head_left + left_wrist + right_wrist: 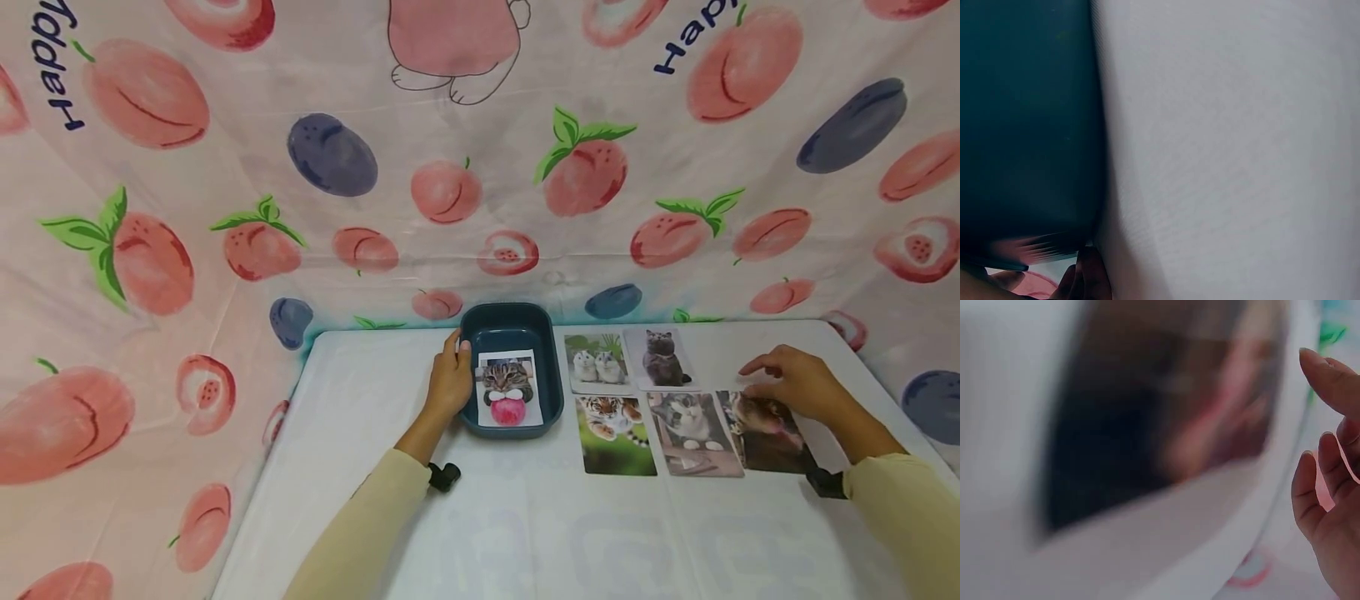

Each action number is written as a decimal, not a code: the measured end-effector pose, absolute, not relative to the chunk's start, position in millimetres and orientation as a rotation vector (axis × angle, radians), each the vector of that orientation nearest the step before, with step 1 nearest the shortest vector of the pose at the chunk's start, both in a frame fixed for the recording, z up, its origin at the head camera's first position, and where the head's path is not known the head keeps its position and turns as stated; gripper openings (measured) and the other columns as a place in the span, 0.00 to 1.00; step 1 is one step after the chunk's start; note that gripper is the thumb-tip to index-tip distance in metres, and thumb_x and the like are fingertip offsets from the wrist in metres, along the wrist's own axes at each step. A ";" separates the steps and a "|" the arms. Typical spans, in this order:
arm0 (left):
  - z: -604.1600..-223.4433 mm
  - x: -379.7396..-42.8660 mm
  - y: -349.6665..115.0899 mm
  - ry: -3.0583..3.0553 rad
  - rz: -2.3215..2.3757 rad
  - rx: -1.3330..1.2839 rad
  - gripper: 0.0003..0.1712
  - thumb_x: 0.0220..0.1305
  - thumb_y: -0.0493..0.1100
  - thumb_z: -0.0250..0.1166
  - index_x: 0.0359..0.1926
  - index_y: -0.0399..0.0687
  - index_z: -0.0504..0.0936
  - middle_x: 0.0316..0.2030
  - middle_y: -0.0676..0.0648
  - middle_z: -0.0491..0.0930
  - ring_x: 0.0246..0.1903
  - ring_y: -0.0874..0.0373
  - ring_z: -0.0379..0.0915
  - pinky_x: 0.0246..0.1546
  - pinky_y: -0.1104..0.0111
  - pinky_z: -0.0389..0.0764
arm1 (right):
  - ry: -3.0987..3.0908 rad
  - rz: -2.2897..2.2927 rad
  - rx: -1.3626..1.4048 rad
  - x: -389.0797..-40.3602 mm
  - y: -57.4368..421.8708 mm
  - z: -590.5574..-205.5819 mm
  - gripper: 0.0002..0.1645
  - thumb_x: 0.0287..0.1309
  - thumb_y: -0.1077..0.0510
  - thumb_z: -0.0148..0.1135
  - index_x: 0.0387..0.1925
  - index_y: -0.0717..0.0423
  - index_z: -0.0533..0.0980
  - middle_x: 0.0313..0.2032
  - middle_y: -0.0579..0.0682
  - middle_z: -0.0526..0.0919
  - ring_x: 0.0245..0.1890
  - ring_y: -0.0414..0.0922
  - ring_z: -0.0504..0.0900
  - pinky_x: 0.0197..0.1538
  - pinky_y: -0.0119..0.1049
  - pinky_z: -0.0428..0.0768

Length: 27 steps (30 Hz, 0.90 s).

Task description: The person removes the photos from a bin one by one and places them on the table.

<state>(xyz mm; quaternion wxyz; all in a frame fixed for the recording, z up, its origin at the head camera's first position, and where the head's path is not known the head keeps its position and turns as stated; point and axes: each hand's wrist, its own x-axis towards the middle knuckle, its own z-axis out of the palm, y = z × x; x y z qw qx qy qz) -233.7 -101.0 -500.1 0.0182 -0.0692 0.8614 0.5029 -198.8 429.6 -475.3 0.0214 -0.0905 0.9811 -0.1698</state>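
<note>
On the white table a dark teal plastic box (pixel 512 432) holds a photo card of a tabby cat with a pink ball (pixel 507 392). My left hand (pixel 450 379) grips the box's left side, thumb over the rim and fingers outside; the left wrist view shows a few fingertips (pixel 1091 275) by the wall. Over the upper part of a dark brown photo card (pixel 776 442) hovers my right hand (pixel 798 385), fingers loosely bent and apart. That card is blurred in the right wrist view, and nothing sits between the thumb and fingers there.
Right of the box lie several more photo cards in two rows: two small white animals (pixel 600 364), a dark grey cat (pixel 662 360), a tiger cub (pixel 617 437) and a grey-and-white cat (pixel 696 435). A fruit-print cloth (pixel 450 250) hangs behind the table.
</note>
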 end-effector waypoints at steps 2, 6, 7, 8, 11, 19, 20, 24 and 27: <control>-499.8 -233.7 -101.0 2.677 1.560 -0.216 0.32 0.82 0.57 0.42 0.80 0.55 0.56 0.68 0.33 0.68 0.71 0.39 0.64 0.74 0.44 0.61 | 3.065 -0.555 -0.347 -206.8 407.3 -464.7 0.14 0.55 0.57 0.76 0.43 0.56 0.87 0.35 0.52 0.80 0.37 0.50 0.75 0.37 0.40 0.73; -499.6 -234.0 -100.8 2.671 1.554 -0.227 0.32 0.83 0.57 0.42 0.80 0.56 0.55 0.69 0.34 0.67 0.71 0.39 0.63 0.74 0.44 0.61 | 3.034 -0.668 -0.479 -227.9 351.7 -439.7 0.17 0.58 0.53 0.75 0.48 0.54 0.87 0.41 0.53 0.82 0.42 0.50 0.78 0.42 0.45 0.77; -499.7 -234.1 -100.8 2.669 1.556 -0.228 0.32 0.83 0.57 0.42 0.80 0.56 0.55 0.69 0.34 0.67 0.72 0.39 0.63 0.74 0.44 0.61 | 3.004 -0.710 -0.504 -233.6 336.6 -433.3 0.17 0.59 0.53 0.75 0.48 0.54 0.86 0.43 0.53 0.82 0.44 0.51 0.78 0.43 0.46 0.78; -500.1 -234.4 -100.7 2.669 1.560 -0.226 0.32 0.83 0.57 0.42 0.80 0.55 0.55 0.69 0.34 0.67 0.71 0.39 0.63 0.74 0.44 0.61 | 2.968 -0.749 -0.529 -239.2 321.0 -426.7 0.18 0.60 0.52 0.74 0.50 0.54 0.85 0.45 0.54 0.82 0.46 0.52 0.79 0.44 0.48 0.80; -501.0 -235.1 -100.5 2.672 1.568 -0.220 0.32 0.83 0.57 0.42 0.80 0.54 0.56 0.69 0.33 0.68 0.72 0.39 0.63 0.74 0.44 0.60 | 2.834 -0.834 -0.581 -256.0 273.8 -410.2 0.23 0.62 0.49 0.72 0.55 0.55 0.82 0.52 0.56 0.82 0.52 0.54 0.80 0.50 0.52 0.81; -499.8 -236.2 -101.2 2.688 1.582 -0.187 0.31 0.83 0.55 0.42 0.80 0.52 0.57 0.68 0.32 0.69 0.71 0.39 0.65 0.74 0.45 0.61 | 2.588 -0.878 -0.704 -296.4 158.0 -393.2 0.28 0.61 0.46 0.72 0.59 0.56 0.81 0.56 0.57 0.83 0.55 0.53 0.82 0.58 0.52 0.80; -500.0 -236.6 -101.3 2.689 1.584 -0.180 0.31 0.83 0.55 0.42 0.80 0.52 0.57 0.68 0.32 0.70 0.71 0.39 0.65 0.74 0.45 0.61 | 2.564 -0.871 -0.710 -300.4 147.0 -393.3 0.29 0.61 0.46 0.72 0.59 0.56 0.81 0.57 0.57 0.83 0.56 0.53 0.82 0.57 0.51 0.81; -500.0 -236.3 -101.9 2.675 1.592 -0.167 0.31 0.83 0.55 0.42 0.80 0.52 0.57 0.68 0.32 0.70 0.70 0.39 0.66 0.74 0.44 0.61 | 2.496 -0.790 -0.740 -313.3 111.0 -400.5 0.30 0.61 0.44 0.72 0.59 0.55 0.81 0.57 0.55 0.84 0.53 0.51 0.84 0.54 0.46 0.83; -500.5 -235.8 -102.7 2.676 1.601 -0.162 0.31 0.83 0.55 0.43 0.79 0.51 0.57 0.66 0.31 0.72 0.69 0.39 0.67 0.73 0.44 0.63 | 2.461 -0.725 -0.740 -318.9 89.8 -411.2 0.30 0.59 0.44 0.73 0.58 0.56 0.82 0.54 0.54 0.86 0.51 0.49 0.84 0.54 0.44 0.84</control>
